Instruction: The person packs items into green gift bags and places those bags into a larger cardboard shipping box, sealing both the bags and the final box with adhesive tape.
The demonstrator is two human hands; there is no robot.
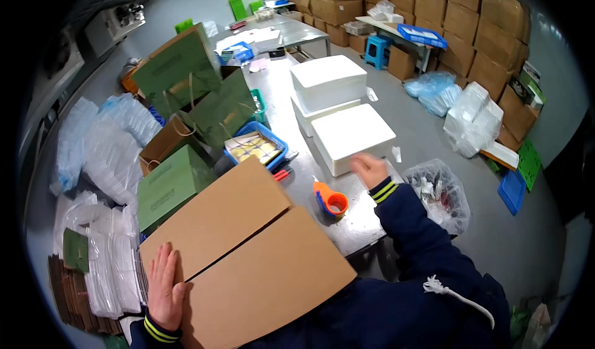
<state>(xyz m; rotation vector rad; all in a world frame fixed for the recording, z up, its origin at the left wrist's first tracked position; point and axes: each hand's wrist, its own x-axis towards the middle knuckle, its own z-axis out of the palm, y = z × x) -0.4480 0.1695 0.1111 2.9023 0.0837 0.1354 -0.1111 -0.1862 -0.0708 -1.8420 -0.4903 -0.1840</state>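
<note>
A large cardboard box [260,265] stands close against my body, its two top flaps folded down with a narrow gap between them. My left hand [165,286] lies flat on the box's left edge, fingers extended, gripping nothing. Slightly blurred, my right hand [369,170] is at the near right corner of a white foam box [353,135]; its fingers look curled, and whether they hold anything is unclear. An orange tape dispenser [331,200] sits on the metal table [288,98] between the cardboard box and my right hand.
Green paper bags [176,70] and a blue basket [279,140] with packaged items crowd the left. More foam boxes [328,77] stand farther back. A lined waste bin [437,195] is beside the table's right edge. Stacked cartons [427,9] line the far wall.
</note>
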